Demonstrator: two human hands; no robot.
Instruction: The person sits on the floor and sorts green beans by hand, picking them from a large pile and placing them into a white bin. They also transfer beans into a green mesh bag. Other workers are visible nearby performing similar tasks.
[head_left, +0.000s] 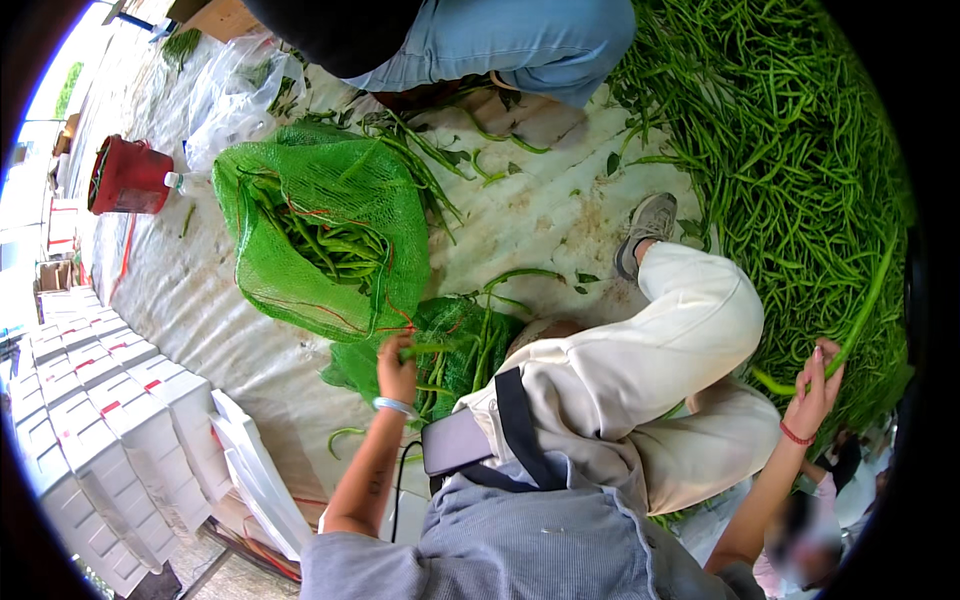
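Long green chili peppers are in both hands. My left hand (395, 369) grips one green pepper (431, 348) beside the rim of a green mesh bag (330, 300). The bag's mouth gapes, and peppers (330, 244) show inside. Beneath my left hand, a second green mesh bag (356, 367) lies against my leg with peppers on it. Off to the right, my right hand (816, 388) holds a long curved pepper (862, 319) between its fingers, over the edge of a large pepper heap (795, 165).
Across from me sits a person in blue jeans (517, 45). White boxes (112, 390) are stacked at the left. A red bucket (131, 176), a plastic bottle (187, 182) and a clear plastic bag (232, 97) stand beyond the bag. Loose peppers and leaves litter the pale sheet (555, 202).
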